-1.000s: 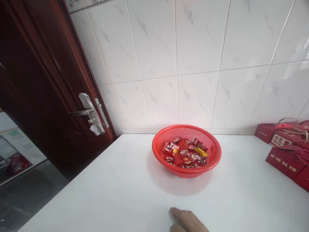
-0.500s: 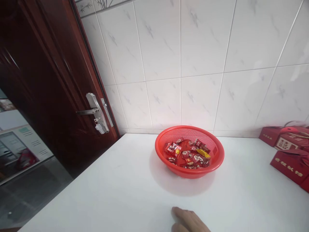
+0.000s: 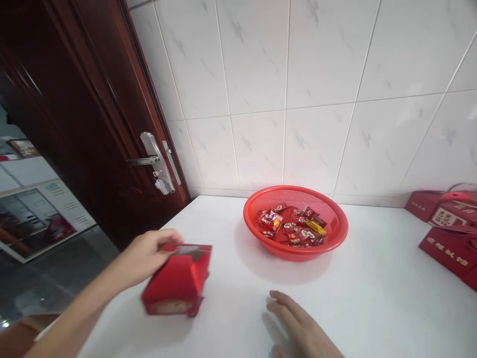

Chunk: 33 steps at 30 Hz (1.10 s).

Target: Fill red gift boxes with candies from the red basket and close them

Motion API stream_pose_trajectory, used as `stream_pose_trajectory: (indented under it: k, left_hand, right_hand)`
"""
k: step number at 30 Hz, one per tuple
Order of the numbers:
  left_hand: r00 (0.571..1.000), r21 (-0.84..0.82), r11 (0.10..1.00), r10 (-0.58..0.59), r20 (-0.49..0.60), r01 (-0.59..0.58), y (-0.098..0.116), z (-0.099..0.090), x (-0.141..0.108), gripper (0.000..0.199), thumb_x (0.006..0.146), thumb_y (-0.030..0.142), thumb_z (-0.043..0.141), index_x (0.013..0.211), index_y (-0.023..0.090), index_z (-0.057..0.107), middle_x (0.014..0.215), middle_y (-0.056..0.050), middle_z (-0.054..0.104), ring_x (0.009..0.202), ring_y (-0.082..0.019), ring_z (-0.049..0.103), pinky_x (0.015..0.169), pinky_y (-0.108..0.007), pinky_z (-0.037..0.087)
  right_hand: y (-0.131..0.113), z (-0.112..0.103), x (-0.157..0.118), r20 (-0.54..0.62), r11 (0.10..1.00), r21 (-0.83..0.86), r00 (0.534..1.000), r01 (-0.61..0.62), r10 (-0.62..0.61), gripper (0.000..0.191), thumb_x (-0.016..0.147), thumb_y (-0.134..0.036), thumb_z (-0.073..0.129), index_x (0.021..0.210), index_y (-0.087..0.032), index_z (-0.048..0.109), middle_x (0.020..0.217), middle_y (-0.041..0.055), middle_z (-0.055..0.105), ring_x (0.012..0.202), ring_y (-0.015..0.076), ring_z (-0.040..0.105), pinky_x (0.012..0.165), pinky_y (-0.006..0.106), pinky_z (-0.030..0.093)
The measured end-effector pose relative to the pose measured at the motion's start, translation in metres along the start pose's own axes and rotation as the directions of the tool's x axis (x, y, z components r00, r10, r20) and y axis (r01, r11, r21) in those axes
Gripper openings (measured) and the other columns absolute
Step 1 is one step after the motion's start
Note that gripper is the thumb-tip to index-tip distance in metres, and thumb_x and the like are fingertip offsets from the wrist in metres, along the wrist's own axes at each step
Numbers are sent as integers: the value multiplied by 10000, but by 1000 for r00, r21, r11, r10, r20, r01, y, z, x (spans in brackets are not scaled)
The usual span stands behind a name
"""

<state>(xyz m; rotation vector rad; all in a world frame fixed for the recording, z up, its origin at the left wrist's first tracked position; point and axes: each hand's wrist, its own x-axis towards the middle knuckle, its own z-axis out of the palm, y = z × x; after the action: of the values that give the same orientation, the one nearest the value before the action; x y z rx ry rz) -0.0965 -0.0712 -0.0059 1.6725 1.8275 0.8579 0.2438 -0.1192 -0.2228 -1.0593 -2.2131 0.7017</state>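
My left hand (image 3: 151,256) grips the far upper edge of a red gift box (image 3: 175,288), thumb on top. The box is blurred by motion; small round wheel-like parts show along its right underside. Over the table's front part, my right hand (image 3: 298,323) is held with fingers apart and nothing in it. Beyond it stands a red plastic basket (image 3: 298,256), a mesh bowl holding many wrapped candies (image 3: 294,226), mostly red with one yellow.
Several red gift boxes (image 3: 449,248) with gold lettering stand at the right end of the white table (image 3: 380,298). White wall tiles (image 3: 320,144) rise behind. A dark wooden door (image 3: 93,129) with a metal handle (image 3: 156,161) stands at the left.
My left hand has come into view from the left with the red gift box. My right hand has moved further into view, fingers more spread. The view has shifted slightly.
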Motion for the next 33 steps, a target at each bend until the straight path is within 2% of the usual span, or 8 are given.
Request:
stream_pose_trajectory:
  k: [1,3,7,12,18,24,29,33]
  left_hand:
    - [993,-3,997,76,86,-76,9,14,8,109,643,247,677,718,169,694,699,27,730,681,-185,627,612,-216,422]
    - [977,-120,989,107,187,-86,26,46,20,245,631,313,680,851,207,690,806,-23,778,646,-214,650,559,-252,443]
    - [929,-239,958,226,292,-159,48,103,27,316,653,343,708,948,231,697,835,-49,782,704,-242,688,595,-285,487]
    - [881,-340,921,312,357,-188,48,139,29,314,706,381,763,950,228,639,882,-69,775,904,-275,725,768,-330,534]
    - [901,-498,853,328,284,-154,33,149,29,341,669,388,853,749,202,578,877,-34,717,859,-222,690,768,-308,532]
    - [946,-692,717,163,280,81,20,141,34,419,650,503,878,816,180,668,883,-49,754,788,-214,685,686,-293,522]
    - [943,-757,609,47,331,235,19,138,32,469,582,494,890,875,164,734,794,-67,768,731,-260,690,647,-331,516]
    - [933,-753,610,59,355,248,22,139,29,444,597,477,882,875,160,744,731,-53,752,740,-262,689,651,-324,498]
  right_hand:
    - [-4,-5,0,-5,1000,20,1000,-8,8,626,884,-371,682,1477,-244,522,1601,181,452,1402,347,541,1114,458,515]
    - [-13,-17,2,-35,997,72,999,-20,23,586,947,-366,601,1497,-214,469,1595,197,440,1404,314,540,1119,436,510]
    - [-19,-38,5,-243,988,151,968,-24,61,650,972,-403,576,1541,-204,332,1514,206,494,1294,292,609,1066,441,546]
    - [-11,-50,9,-351,978,206,930,-38,110,713,940,-438,643,1540,-227,319,1497,184,505,1285,309,599,1065,477,537]
    - [-12,-52,10,-391,986,168,918,2,65,727,925,-425,665,1539,-233,327,1480,169,525,1278,311,596,1064,473,530]
    - [-19,-56,11,-316,955,295,939,-38,135,651,952,-448,628,1506,-241,355,1502,178,506,1340,317,551,1104,510,482]
    - [-25,-58,14,-114,807,578,967,-121,226,596,945,-554,623,1437,-267,446,1484,172,518,1195,287,645,1045,508,504]
    - [-27,-59,15,-44,639,759,969,-126,242,590,888,-603,689,1328,-233,554,1289,161,633,1082,281,682,972,489,535]
